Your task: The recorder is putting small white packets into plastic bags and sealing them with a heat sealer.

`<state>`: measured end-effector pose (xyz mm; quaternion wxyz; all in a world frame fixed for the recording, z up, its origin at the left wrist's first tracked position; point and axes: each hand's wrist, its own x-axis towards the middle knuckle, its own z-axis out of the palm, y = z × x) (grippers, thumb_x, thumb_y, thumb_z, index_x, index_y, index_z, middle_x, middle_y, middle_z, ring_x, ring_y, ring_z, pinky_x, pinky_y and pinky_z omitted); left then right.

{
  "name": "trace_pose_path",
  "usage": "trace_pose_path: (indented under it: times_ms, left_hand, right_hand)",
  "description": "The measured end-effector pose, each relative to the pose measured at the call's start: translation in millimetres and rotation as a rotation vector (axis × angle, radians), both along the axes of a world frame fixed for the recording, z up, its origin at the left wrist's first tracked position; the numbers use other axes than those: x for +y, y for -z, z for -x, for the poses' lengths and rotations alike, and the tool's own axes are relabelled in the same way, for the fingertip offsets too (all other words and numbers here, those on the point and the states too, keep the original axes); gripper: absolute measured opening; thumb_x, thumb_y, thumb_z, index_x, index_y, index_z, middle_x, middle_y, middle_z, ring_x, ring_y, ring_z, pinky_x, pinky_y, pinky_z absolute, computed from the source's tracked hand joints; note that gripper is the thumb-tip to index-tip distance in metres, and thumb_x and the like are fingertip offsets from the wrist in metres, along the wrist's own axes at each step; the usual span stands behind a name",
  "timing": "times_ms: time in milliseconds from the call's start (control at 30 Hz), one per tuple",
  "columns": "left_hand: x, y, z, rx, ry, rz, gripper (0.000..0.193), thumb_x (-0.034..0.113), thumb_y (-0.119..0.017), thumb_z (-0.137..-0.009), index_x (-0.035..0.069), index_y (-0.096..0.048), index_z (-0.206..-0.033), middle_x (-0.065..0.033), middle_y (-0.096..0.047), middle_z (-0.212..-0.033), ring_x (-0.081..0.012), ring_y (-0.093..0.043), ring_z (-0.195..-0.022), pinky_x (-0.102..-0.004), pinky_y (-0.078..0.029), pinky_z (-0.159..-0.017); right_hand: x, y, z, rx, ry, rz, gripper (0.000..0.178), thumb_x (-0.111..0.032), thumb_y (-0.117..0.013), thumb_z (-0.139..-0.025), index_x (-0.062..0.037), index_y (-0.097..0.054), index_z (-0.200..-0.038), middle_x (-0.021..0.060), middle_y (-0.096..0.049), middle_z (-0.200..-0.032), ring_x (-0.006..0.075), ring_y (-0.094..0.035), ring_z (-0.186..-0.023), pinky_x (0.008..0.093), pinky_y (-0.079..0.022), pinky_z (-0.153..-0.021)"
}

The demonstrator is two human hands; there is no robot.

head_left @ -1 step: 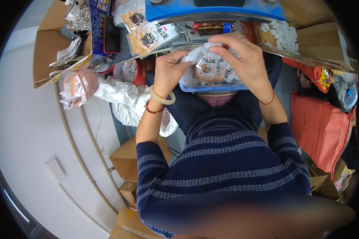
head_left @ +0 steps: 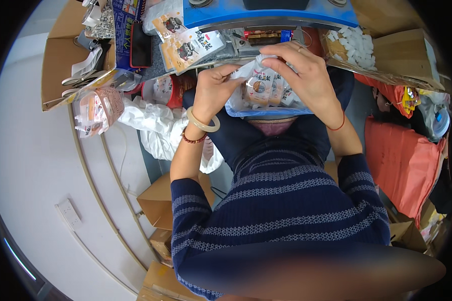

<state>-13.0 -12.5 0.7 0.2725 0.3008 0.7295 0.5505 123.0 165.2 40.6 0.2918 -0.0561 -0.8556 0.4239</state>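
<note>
A clear plastic bag [head_left: 263, 95] stuffed with several small snack packets is held up in front of my lap. My left hand [head_left: 213, 90] pinches its upper left edge. My right hand [head_left: 306, 75] grips the top right, with the fingers curled over the bag's mouth. A pale bangle and a red bead bracelet sit on my left wrist, and a red string on my right. The lower part of the bag rests against my dark trousers.
A blue machine [head_left: 271, 12] stands just beyond the bag, with loose snack packets [head_left: 186, 42] and a black phone [head_left: 140, 45] to its left. An open carton of white pieces [head_left: 356, 47] is at right, an orange-red sack [head_left: 402, 160] below it. White plastic bags [head_left: 150, 125] and cardboard boxes [head_left: 160, 205] lie at left.
</note>
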Motion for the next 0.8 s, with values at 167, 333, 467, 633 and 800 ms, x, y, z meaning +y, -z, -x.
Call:
trace_pose_path:
  times_ms: [167,333,467,633,800]
  left_hand:
    - [1.0,20.1,11.3,-0.540,0.385,0.187,0.019,0.017,-0.074,-0.085,-0.002,-0.073,-0.088,-0.0012,-0.067,-0.072,-0.0043,-0.054,-0.065,-0.0205,-0.044,-0.059]
    - [34.7,62.6,1.9,-0.978,0.255,-0.072,0.024,0.011,-0.071,-0.086,-0.008,-0.067,-0.100,-0.0109,-0.070,-0.094,-0.0144,-0.066,-0.082,-0.0275,-0.054,-0.073]
    - [64.2,57.0,21.3,-1.136,0.126,-0.174,0.024,0.007,-0.068,-0.087,-0.009,-0.064,-0.104,-0.0147,-0.068,-0.102,-0.0213,-0.068,-0.087,-0.0339,-0.057,-0.080]
    - [82.4,63.3,17.0,-1.079,0.162,-0.159,0.022,0.007,-0.068,-0.088,-0.009,-0.064,-0.102,-0.0143,-0.069,-0.100,-0.0194,-0.068,-0.088,-0.0323,-0.056,-0.080]
    - [36.5,60.3,32.5,-0.039,-0.217,-0.149,0.032,0.020,-0.073,-0.086,-0.006,-0.066,-0.104,-0.0059,-0.069,-0.092,-0.0102,-0.061,-0.078,-0.0231,-0.049,-0.071]
  right_hand:
    - [28.0,1.5,-2.9,-0.306,-0.307,-0.177,0.024,-0.019,-0.064,-0.087,-0.0012,-0.066,-0.103,0.0133,-0.067,-0.095,0.0310,-0.064,-0.088,0.0369,-0.051,-0.075]
    - [51.0,47.3,-8.4,-0.222,0.154,-0.141,0.029,-0.023,-0.060,-0.092,-0.0040,-0.064,-0.113,0.0167,-0.067,-0.104,0.0363,-0.063,-0.094,0.0371,-0.051,-0.081]
    - [76.4,30.7,-25.6,-0.196,0.348,-0.414,0.025,-0.020,-0.058,-0.091,-0.0016,-0.064,-0.107,0.0151,-0.066,-0.104,0.0375,-0.062,-0.094,0.0384,-0.051,-0.079]
    - [162.4,113.0,-31.6,-0.336,0.478,-0.808,0.019,-0.008,-0.054,-0.082,-0.0013,-0.064,-0.097,0.0164,-0.064,-0.097,0.0390,-0.061,-0.089,0.0445,-0.050,-0.075]
    - [143.5,94.6,-18.3,-0.524,0.570,-0.511,0.016,-0.015,-0.055,-0.087,-0.0027,-0.062,-0.095,0.0181,-0.066,-0.093,0.0407,-0.062,-0.086,0.0476,-0.049,-0.074]
